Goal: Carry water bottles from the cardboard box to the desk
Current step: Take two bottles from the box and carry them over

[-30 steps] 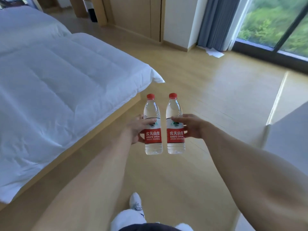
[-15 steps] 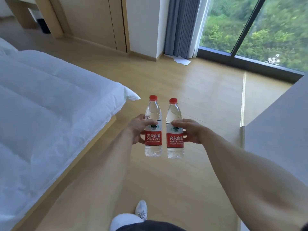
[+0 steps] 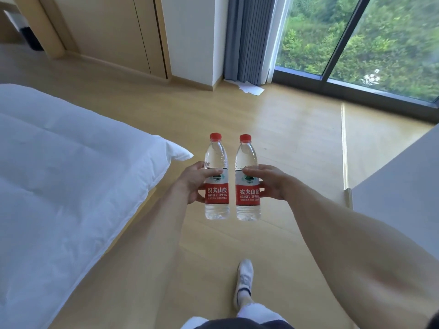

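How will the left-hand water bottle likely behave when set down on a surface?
The left bottle, gripped by the left hand, looks full and capped, so probably fairly heavy and firm. Tall and narrow, it may tip if set down crooked. Once on its side, it would likely roll.

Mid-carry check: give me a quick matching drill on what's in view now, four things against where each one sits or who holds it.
Things:
1. left bottle
2. right bottle
3. bed
4. sheets of paper

Places:
A. on the floor at the foot of the curtain
B. held upright by the right hand
C. along the left side of the view
D. held upright by the left hand

Pairs: 1-D, 2-B, 3-C, 4-A
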`<state>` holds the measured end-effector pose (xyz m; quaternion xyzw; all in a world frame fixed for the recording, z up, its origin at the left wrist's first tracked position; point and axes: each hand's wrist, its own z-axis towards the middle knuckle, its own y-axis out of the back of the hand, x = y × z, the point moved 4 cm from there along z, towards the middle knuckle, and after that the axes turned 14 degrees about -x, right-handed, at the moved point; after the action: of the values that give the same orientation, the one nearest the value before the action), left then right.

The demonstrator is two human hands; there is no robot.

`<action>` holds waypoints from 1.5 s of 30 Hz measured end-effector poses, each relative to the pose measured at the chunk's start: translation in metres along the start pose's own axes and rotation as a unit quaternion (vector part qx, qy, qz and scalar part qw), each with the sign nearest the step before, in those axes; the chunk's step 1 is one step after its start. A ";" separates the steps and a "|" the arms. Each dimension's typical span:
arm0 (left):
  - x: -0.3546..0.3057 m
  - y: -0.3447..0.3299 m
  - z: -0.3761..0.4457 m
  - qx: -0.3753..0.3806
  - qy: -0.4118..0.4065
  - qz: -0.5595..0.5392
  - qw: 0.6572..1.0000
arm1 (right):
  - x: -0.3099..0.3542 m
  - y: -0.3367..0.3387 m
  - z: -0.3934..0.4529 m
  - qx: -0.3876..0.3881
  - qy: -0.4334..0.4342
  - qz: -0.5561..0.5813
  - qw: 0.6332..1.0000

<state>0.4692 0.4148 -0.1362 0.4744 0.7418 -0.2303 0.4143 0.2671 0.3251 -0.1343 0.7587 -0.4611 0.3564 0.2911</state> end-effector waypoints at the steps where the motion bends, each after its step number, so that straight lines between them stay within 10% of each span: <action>1: -0.006 -0.002 0.012 -0.003 0.000 -0.002 1.000 | 0.007 0.000 0.013 0.003 0.000 0.001 1.000; 22: -0.171 -0.053 0.262 -0.100 0.010 -0.053 0.994 | 0.198 0.037 0.304 0.088 0.015 -0.043 0.995; 45: -0.332 0.056 0.568 -0.101 0.035 -0.084 0.991 | 0.413 -0.094 0.584 0.087 0.011 -0.085 0.993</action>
<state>0.8134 -0.1479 -0.1694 0.3743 0.8122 -0.1716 0.4132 0.6436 -0.2899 -0.1474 0.8133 -0.3592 0.3778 0.2584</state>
